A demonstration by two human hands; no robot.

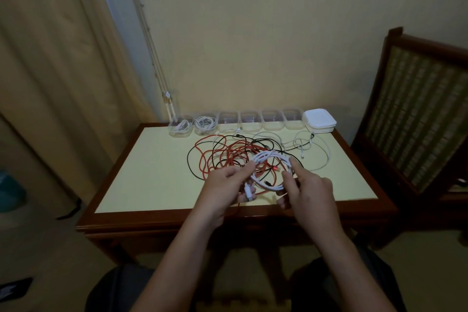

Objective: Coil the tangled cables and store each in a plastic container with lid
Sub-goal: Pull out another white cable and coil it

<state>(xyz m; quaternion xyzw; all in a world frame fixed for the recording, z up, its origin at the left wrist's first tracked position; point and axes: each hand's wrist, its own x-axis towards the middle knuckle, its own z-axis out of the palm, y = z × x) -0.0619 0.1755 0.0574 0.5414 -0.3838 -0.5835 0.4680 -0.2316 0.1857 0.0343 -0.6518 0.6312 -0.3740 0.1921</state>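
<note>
A white cable (pixel 271 157) wound into a loop hangs above the table between my two hands. My left hand (pixel 225 187) pinches the loop's left side, with a white plug end by its fingers. My right hand (pixel 309 190) holds the loop's right side. Under it lies a tangle of red cable (pixel 228 152), black cable (pixel 188 159) and more white cable (pixel 321 149). Along the table's back edge stands a row of clear plastic containers (pixel 250 121); the two leftmost, container (pixel 180 127) and container (pixel 205 124), each hold a coiled white cable. A stack of white lids (pixel 319 120) sits at the row's right end.
The table (pixel 141 175) has a pale yellow top and a dark wooden rim. A wooden chair (pixel 417 109) stands close to its right side. A curtain (pixel 50 58) hangs at the left, and the wall is right behind the containers.
</note>
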